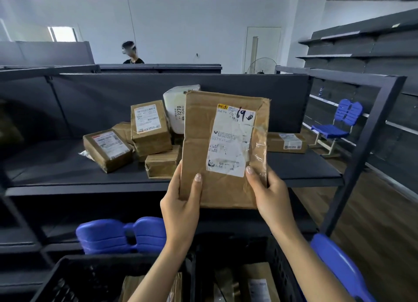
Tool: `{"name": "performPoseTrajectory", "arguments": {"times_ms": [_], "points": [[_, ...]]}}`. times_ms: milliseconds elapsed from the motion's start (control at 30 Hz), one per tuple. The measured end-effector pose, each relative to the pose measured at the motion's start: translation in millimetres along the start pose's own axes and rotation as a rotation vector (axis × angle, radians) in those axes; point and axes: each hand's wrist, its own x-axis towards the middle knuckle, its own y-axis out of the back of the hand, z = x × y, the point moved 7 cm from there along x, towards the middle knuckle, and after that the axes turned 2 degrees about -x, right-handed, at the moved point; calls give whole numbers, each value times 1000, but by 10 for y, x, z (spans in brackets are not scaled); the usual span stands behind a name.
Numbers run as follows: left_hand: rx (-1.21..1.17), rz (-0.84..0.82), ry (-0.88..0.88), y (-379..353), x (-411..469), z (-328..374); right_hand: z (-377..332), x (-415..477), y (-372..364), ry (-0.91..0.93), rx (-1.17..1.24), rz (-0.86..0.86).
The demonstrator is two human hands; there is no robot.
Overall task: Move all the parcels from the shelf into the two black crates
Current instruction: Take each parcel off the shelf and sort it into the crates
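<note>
1. A flat cardboard parcel (224, 148) is gripped by the left hand (181, 202) and right hand (269, 193), above the shelf's (56, 166) front edge.
2. Stowed parcels (257, 283) are already seen in both black crates (74, 261).
3. Several unmoved parcels (150, 123) are left mid-shelf.

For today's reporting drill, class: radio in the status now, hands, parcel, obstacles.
Left hand, right hand both gripping flat brown parcel, upright, off the shelf. Black crates below, partly filled. More parcels wait on shelf. Nothing in the way.
</note>
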Motion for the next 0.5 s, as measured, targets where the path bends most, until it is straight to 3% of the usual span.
{"name": "performPoseTrajectory", "arguments": {"times_ms": [500], "points": [[47, 20, 90, 438, 1, -94, 115, -82, -331, -81, 64, -78]]}}
